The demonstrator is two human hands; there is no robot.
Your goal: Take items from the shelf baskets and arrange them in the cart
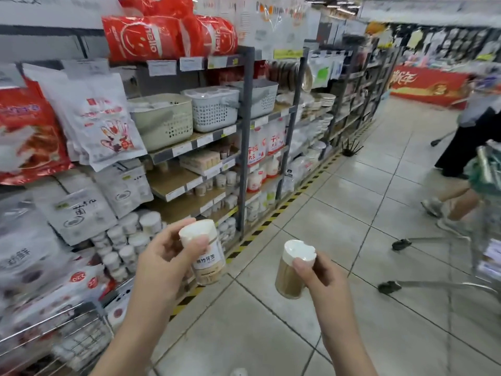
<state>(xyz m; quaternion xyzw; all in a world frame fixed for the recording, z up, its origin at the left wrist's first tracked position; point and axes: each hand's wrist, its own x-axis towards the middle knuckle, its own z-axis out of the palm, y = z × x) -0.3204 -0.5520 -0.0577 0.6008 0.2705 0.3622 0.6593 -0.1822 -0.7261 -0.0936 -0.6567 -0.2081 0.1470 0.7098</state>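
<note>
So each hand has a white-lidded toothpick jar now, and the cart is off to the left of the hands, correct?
Not quite. The left hand grips one toothpick jar and the right hand grips another, both white-lidded, but the head view shows the cart at the right edge, not the left.

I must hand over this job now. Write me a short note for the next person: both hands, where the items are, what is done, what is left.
Left hand: grips a white-capped toothpick jar, label facing the camera.
Right hand: holds a second jar by its cap.
Both jars are in the air over the aisle floor, between the shelves and the cart at the right edge.
Done: two jars taken off the shelf.
Left: place both in the cart. More such jars remain stacked on the low shelf at left.
</note>
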